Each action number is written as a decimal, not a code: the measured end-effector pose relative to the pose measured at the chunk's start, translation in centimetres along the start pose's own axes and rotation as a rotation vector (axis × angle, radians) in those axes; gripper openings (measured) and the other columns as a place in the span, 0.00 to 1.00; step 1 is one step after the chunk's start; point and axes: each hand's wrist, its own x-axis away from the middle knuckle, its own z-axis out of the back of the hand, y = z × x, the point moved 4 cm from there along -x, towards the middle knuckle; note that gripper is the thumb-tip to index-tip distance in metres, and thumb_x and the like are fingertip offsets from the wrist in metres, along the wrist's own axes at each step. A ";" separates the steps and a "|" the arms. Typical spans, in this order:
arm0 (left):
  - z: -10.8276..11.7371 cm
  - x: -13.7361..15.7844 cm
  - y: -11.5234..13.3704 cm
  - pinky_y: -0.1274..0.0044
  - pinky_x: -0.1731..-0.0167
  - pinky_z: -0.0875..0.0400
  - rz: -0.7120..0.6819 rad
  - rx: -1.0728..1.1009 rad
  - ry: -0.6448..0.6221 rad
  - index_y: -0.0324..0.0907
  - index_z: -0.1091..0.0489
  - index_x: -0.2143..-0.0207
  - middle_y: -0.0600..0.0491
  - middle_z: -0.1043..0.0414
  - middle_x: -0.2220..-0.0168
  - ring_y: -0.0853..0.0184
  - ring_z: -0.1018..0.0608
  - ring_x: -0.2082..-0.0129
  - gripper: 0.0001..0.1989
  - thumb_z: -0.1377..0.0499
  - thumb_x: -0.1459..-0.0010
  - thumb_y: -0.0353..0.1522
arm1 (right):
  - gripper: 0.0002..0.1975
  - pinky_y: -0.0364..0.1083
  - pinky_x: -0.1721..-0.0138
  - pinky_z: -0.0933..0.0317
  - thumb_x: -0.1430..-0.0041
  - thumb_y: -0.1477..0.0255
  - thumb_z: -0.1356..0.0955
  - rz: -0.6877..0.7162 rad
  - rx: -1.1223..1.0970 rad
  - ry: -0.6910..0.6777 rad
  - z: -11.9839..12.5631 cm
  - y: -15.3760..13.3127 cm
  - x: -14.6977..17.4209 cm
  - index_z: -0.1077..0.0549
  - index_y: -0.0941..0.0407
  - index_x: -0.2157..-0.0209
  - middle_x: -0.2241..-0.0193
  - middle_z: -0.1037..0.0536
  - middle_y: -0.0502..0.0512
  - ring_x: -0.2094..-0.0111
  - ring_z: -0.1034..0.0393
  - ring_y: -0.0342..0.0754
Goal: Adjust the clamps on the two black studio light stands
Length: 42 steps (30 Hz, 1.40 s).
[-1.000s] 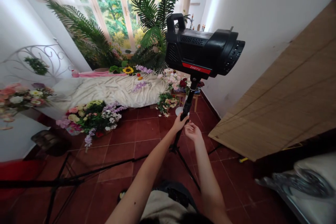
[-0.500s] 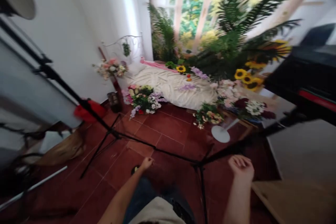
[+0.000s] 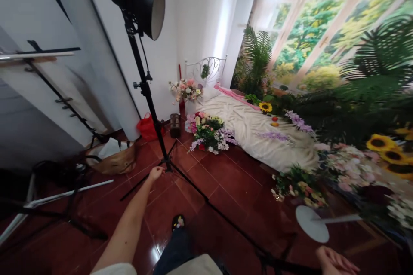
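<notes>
My left hand point(image 3: 157, 173) is held out low, its fingers loosely bent and nothing visible in them. Behind it rises a black light stand point(image 3: 148, 103) that carries a black lamp point(image 3: 142, 6); the fingertips overlap the stand's base in view, and I cannot tell whether they touch. At the bottom right edge my right hand point(image 3: 335, 261) is partly cut off, with slack, slightly parted fingers and no object seen in it. Nearest to it are a dark stand leg and a white round base point(image 3: 312, 224) with a pole lying on the floor.
A cream-draped bed point(image 3: 238, 116) stands by the window backdrop point(image 3: 332, 30), with flower bunches point(image 3: 211, 133) and sunflowers point(image 3: 382, 142) around. A red bag point(image 3: 149, 127), a tan bag point(image 3: 116, 159) and white poles point(image 3: 74, 192) lie left. Stand legs cross the tiled floor point(image 3: 222, 184).
My view has swung left, bringing the whole lamp into sight. My left hand now appears by the stand's base; my right hand has dropped towards the bottom edge.
</notes>
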 end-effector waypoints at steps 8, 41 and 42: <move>8.5 -15.0 9.8 0.75 0.60 0.31 -0.358 0.147 0.168 0.37 0.32 0.68 0.51 0.27 0.69 0.69 0.26 0.67 0.06 0.42 0.50 0.29 | 0.15 0.40 0.84 0.54 0.62 0.73 0.36 0.048 0.245 -0.512 -15.7 18.2 7.6 0.51 0.56 0.85 0.87 0.51 0.42 0.87 0.55 0.37; 12.1 -30.1 18.0 0.83 0.82 0.43 -0.477 0.485 0.422 0.35 0.30 0.83 0.53 0.34 0.83 0.72 0.31 0.81 0.13 0.40 0.58 0.37 | 0.26 0.46 0.59 0.36 0.51 0.77 0.35 1.020 1.911 -1.936 -56.0 72.4 29.5 0.35 0.59 0.48 0.54 0.26 0.63 0.58 0.29 0.50; 12.2 -30.0 18.0 0.82 0.82 0.43 -0.478 0.491 0.421 0.35 0.30 0.83 0.53 0.33 0.83 0.72 0.32 0.82 0.13 0.40 0.58 0.37 | 0.24 0.45 0.61 0.35 0.53 0.76 0.33 1.058 1.982 -1.974 -57.1 73.4 30.0 0.32 0.59 0.51 0.57 0.24 0.62 0.60 0.28 0.51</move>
